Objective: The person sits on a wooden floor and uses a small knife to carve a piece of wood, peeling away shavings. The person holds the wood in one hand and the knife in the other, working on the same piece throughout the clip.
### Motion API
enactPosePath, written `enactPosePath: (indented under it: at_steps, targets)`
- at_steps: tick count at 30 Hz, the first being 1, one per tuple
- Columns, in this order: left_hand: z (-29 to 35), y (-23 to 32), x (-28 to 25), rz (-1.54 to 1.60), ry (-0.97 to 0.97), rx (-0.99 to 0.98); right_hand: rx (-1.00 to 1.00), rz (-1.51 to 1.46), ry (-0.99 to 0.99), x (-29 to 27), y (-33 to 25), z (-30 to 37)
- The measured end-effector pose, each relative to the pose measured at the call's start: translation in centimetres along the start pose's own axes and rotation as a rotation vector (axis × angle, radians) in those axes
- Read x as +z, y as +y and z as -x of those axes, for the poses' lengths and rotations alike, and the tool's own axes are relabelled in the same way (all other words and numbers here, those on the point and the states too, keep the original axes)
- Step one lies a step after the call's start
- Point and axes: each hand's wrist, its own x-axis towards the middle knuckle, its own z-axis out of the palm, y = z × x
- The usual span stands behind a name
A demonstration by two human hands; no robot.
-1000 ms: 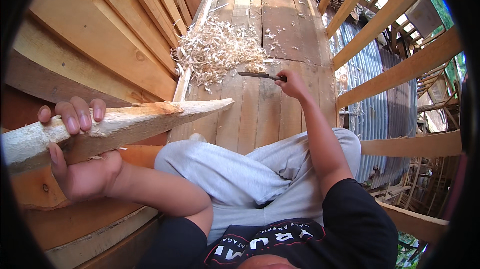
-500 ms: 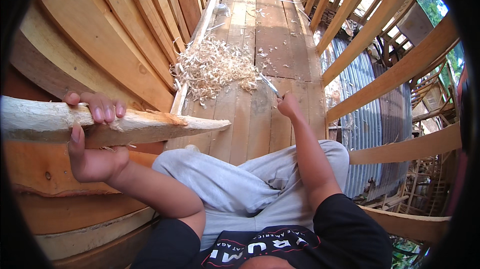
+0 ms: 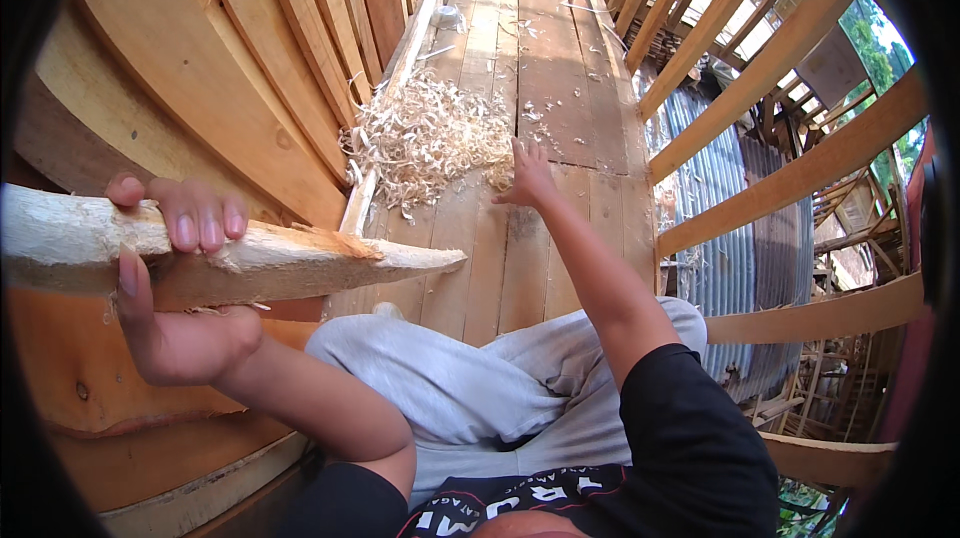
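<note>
My left hand point(image 3: 190, 333) grips a thick, pale wooden stake point(image 3: 280, 260) at the left, fingers over the top and thumb against the near side. The stake lies roughly level, its tapered point toward the middle of the view. A rough, orange-brown patch shows along its upper side. Ahead of my crossed legs, my right hand point(image 3: 530, 180) reaches over the floorboards with its fingers spread. It is beside the right edge of a heap of curled wood shavings point(image 3: 430, 138). No knife can be seen in or near it.
A plank floor point(image 3: 500, 268) runs ahead, with loose shavings scattered farther along. Upright boards point(image 3: 200, 68) form a wall at the left. Wooden railing slats point(image 3: 740, 203) stand at the right, with corrugated metal sheets point(image 3: 725, 268) beyond and below them.
My right hand has moved forward and left toward the shavings, and its fingers have spread. The knife it held earlier is out of sight. My left hand stays on the stake.
</note>
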Motion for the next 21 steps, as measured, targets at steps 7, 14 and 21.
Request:
enactPosePath:
  at_steps: [7, 14, 21]
  targets:
    - [-0.2, -0.2, 0.0, -0.034, 0.004, 0.007, -0.277, 0.122, -0.086, 3.0, -0.3, -5.3]
    - [-0.3, -0.5, -0.1, -0.052, 0.010, 0.033, -0.353, -0.101, 0.153, 5.1, 2.1, -5.6]
    - [-0.6, -0.4, 0.7, -0.029, 0.000, 0.020, -0.005, -0.700, 0.185, 2.2, 3.1, -8.6]
